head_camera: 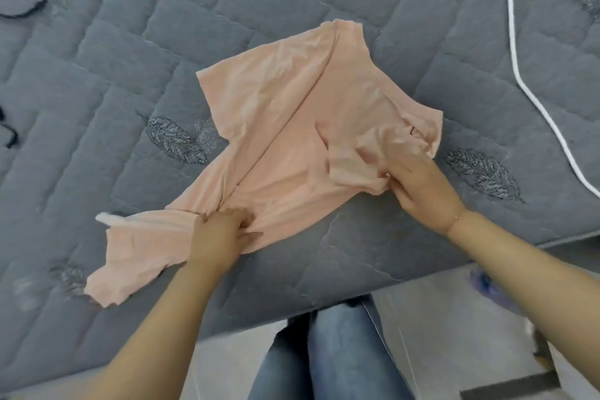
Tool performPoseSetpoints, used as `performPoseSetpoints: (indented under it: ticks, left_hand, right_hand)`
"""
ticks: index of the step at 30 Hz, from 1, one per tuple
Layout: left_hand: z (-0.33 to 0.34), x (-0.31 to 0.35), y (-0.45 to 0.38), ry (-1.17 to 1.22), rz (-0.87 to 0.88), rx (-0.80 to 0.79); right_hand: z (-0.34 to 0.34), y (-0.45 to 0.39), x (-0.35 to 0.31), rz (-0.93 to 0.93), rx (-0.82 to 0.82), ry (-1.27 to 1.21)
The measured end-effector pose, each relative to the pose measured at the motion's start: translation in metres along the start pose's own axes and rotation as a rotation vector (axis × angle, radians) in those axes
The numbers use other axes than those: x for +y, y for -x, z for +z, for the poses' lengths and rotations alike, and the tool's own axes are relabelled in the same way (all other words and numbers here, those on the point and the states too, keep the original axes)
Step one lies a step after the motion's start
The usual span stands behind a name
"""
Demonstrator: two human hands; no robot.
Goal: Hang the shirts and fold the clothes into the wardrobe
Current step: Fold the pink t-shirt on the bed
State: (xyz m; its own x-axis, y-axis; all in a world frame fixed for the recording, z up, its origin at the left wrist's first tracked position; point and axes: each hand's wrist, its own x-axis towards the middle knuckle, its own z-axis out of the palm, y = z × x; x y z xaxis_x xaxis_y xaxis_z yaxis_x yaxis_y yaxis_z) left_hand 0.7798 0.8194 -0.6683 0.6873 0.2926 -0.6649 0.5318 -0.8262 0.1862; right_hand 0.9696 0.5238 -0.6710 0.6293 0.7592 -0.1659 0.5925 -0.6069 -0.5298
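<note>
Grey mattress [97, 81] — hands grip peach shirt [276, 114].

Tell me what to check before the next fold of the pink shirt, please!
1. Shirt on the bed: the peach shirt lies wholly on the grey quilted bedcover. Ok.
2. Left hand has hold: its fingers pinch the cloth at the near edge. Ok.
3. Right hand has hold: it grips bunched fabric on the right side. Ok.
4. Shirt smooth: creases and a long ridge run down the middle. Not ok.
5. Left sleeve flat: it is crumpled near the bed's edge. Not ok.
6. White cord clear of the shirt: it lies apart, to the right. Ok.
</note>
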Motion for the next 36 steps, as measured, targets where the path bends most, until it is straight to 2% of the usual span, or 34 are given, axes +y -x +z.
performPoseSetpoints:
  ticks: [3,5,7,9,11,12,14,15,17,19,21,24,25,27,29,30,31,33,35,36]
  left_hand:
    - [0.021,0.007,0.036,-0.007,0.165,0.016]
    - [0.045,0.021,0.060,-0.067,0.211,0.005]
    - [0.076,0.036,0.083,-0.172,0.207,-0.074]
    - [0.104,0.051,0.103,-0.219,0.157,-0.182]
    - [0.123,0.061,0.118,-0.168,0.077,-0.223]
    - [0.128,0.064,0.123,-0.110,0.037,-0.222]
    - [0.133,0.067,0.129,0.035,-0.037,-0.186]
    - [0.134,0.067,0.130,0.103,-0.084,-0.160]
    - [0.136,0.062,0.131,0.259,-0.216,-0.114]
    - [0.136,0.054,0.132,0.445,-0.383,-0.091]
    - [0.139,0.043,0.135,0.551,-0.504,-0.036]
    - [0.150,0.031,0.139,0.677,-0.642,-0.005]
    - [0.155,0.032,0.141,0.731,-0.676,0.010]
    - [0.163,0.034,0.144,0.879,-0.778,0.078]
    - [0.168,0.038,0.148,1.117,-0.903,0.169]
    - [0.173,0.039,0.149,1.244,-0.941,0.196]
    - [0.176,0.041,0.150,1.369,-0.976,0.220]
    - [0.180,0.041,0.149,1.603,-1.074,0.342]
    - [0.180,0.036,0.145,1.831,-1.193,0.508]
    - [0.180,0.033,0.142,1.938,-1.224,0.534]
  right_hand:
    - [0.000,0.062,0.005,-0.001,-0.096,0.213]
    - [0.004,0.099,0.005,0.057,-0.154,0.343]
    - [0.006,0.125,0.004,0.176,-0.223,0.456]
    - [0.006,0.135,-0.003,0.400,-0.372,0.570]
    - [0.007,0.133,-0.014,0.572,-0.374,0.618]
    - [0.008,0.128,-0.020,0.579,-0.313,0.589]
    - [0.015,0.113,-0.035,0.392,-0.133,0.432]
    - [0.021,0.103,-0.043,0.260,-0.103,0.340]
    - [0.038,0.084,-0.052,0.054,-0.196,0.269]
    - [0.057,0.072,-0.052,0.015,-0.318,0.352]
    - [0.066,0.072,-0.042,0.073,-0.336,0.448]
    - [0.057,0.095,-0.024,0.269,-0.341,0.531]
    - [0.050,0.105,-0.019,0.332,-0.384,0.536]
    - [0.036,0.125,-0.015,0.457,-0.575,0.550]
    - [0.022,0.139,-0.011,0.559,-0.701,0.504]
    - [0.016,0.143,-0.009,0.584,-0.677,0.453]
    - [0.012,0.145,-0.007,0.585,-0.574,0.382]
    - [0.010,0.143,0.001,0.628,-0.219,0.172]
    - [0.012,0.130,0.012,0.796,0.114,-0.174]
    - [0.014,0.123,0.016,0.926,0.168,-0.413]
